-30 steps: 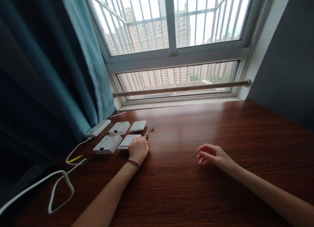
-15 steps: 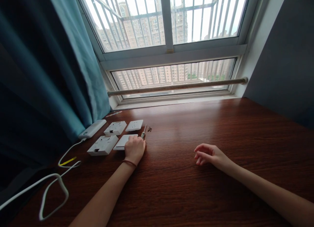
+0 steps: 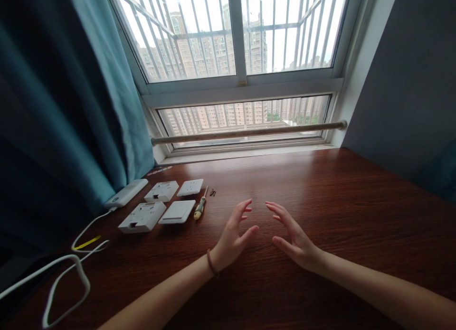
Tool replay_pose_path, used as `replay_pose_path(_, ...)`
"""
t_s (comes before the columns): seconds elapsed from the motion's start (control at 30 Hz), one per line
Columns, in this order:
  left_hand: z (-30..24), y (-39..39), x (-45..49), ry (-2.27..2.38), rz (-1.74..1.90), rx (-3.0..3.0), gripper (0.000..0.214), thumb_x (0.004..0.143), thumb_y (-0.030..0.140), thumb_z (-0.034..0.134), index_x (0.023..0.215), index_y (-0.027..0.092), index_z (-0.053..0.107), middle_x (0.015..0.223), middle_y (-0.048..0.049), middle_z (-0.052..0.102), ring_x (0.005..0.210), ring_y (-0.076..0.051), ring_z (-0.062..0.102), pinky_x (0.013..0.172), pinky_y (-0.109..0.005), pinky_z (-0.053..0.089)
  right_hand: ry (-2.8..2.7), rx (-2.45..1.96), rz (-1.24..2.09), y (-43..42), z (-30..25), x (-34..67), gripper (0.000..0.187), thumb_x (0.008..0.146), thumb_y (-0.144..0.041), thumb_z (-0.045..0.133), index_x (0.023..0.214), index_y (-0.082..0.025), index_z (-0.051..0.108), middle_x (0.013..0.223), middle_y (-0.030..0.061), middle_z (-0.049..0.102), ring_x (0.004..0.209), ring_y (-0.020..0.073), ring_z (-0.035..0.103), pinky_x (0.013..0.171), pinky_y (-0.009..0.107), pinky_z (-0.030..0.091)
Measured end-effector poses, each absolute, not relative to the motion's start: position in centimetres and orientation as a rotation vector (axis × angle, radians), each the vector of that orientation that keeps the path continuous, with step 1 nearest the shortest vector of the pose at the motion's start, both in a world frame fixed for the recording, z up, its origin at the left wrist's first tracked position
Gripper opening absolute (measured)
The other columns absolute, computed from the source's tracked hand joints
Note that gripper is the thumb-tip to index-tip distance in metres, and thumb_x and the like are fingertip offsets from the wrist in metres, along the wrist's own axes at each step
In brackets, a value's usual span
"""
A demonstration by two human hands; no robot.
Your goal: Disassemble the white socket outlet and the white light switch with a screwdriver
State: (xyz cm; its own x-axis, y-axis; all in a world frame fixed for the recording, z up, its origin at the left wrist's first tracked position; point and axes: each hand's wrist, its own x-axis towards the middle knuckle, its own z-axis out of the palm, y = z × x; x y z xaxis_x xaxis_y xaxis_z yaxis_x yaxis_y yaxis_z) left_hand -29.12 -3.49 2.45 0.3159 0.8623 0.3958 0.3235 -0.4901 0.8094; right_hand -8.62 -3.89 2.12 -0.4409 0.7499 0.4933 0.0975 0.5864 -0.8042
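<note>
My left hand (image 3: 235,235) hovers over the middle of the brown wooden table (image 3: 320,216), fingers spread and empty, a thin band on its wrist. My right hand (image 3: 292,235) faces it a short way to the right, also open with nothing in it. To the left lie a white switch plate (image 3: 177,211), a white back box (image 3: 142,216), a second back box (image 3: 161,191) and a socket plate (image 3: 190,187). A small screwdriver with a yellow handle (image 3: 200,208) lies beside the switch plate, with a few dark screws (image 3: 213,193) just past its tip.
A white power bank (image 3: 126,193) lies by the teal curtain (image 3: 89,107), its white cable (image 3: 67,268) looping along the table's left edge with a yellow tie. A barred window and a wooden rail (image 3: 245,131) stand behind the table. A grey wall rises at the right.
My left hand has left the screwdriver and switch plate and moved right to the table's middle, opening. My right hand has moved slightly left and opened to face it.
</note>
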Motion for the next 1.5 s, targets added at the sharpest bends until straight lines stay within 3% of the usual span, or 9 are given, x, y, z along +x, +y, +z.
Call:
replay_pose_path(0.13,1.7,-4.5,-25.0,0.746,1.205,1.51,0.058,0.087,0.037,0.047,0.138,0.03,0.021,0.146,-0.0086,0.025,0.128,-0.025,0.034,0.101,-0.039,0.036,-1.799,-0.616,0.895,-4.7,1.5,-11.4,0.055,0.086,-0.047,0.043,0.137,-0.029,0.029,0.148,0.0049,0.02,0.136,0.0235,0.015,0.109,0.044,0.02)
replay_pose_path(0.27,0.7,-5.0,-24.1,0.624,1.252,1.437,0.058,0.085,0.037,0.051,0.137,0.032,0.027,0.148,-0.0065,0.022,0.134,-0.026,0.025,0.108,-0.04,0.027,-1.804,-0.631,0.938,-4.9,0.7,-12.1,0.053,0.088,-0.048,0.04,0.137,-0.03,0.03,0.147,0.0045,0.023,0.137,0.0223,0.014,0.11,0.044,0.013)
replay_pose_path(0.43,0.7,-6.0,-24.8,0.542,1.162,1.421,0.051,0.085,0.037,0.05,0.133,0.034,0.033,0.142,-0.0069,0.032,0.121,-0.027,0.044,0.101,-0.044,0.035,-1.904,-0.51,1.02,-5.8,1.5,-11.0,0.053,0.087,-0.053,0.037,0.134,-0.027,0.038,0.143,0.0077,0.033,0.132,0.0247,0.028,0.107,0.044,0.022)
replay_pose_path(0.67,1.6,-6.1,-24.7,0.566,1.073,1.464,0.032,0.082,0.034,0.055,0.109,0.017,0.059,0.108,-0.0104,0.058,0.104,-0.025,0.053,0.094,-0.041,0.04,-1.902,-0.455,1.083,-6.1,2.2,-11.2,0.048,0.089,-0.052,0.033,0.125,-0.025,0.05,0.123,0.0093,0.054,0.118,0.0232,0.044,0.1,0.042,0.034)
replay_pose_path(0.9,2.0,-5.9,-24.4,0.557,1.122,1.49,0.02,0.073,0.023,0.067,0.09,0.014,0.064,0.093,-0.0081,0.058,0.094,-0.023,0.054,0.088,-0.04,0.043,-1.957,-0.429,1.039,-6.0,2.4,-11.3,0.045,0.09,-0.048,0.033,0.122,-0.023,0.052,0.118,0.0098,0.054,0.114,0.0224,0.045,0.098,0.041,0.036)
replay_pose_path(1.5,1.6,-5.6,-24.5,0.51,1.093,1.473,0.02,0.069,0.026,0.071,0.085,0.016,0.065,0.091,-0.0068,0.059,0.092,-0.021,0.054,0.086,-0.038,0.045,-2.043,-0.462,1.013,-6.1,2.2,-11.2,0.043,0.089,-0.042,0.036,0.125,-0.021,0.046,0.123,0.0117,0.049,0.118,0.0236,0.041,0.1,0.042,0.035)
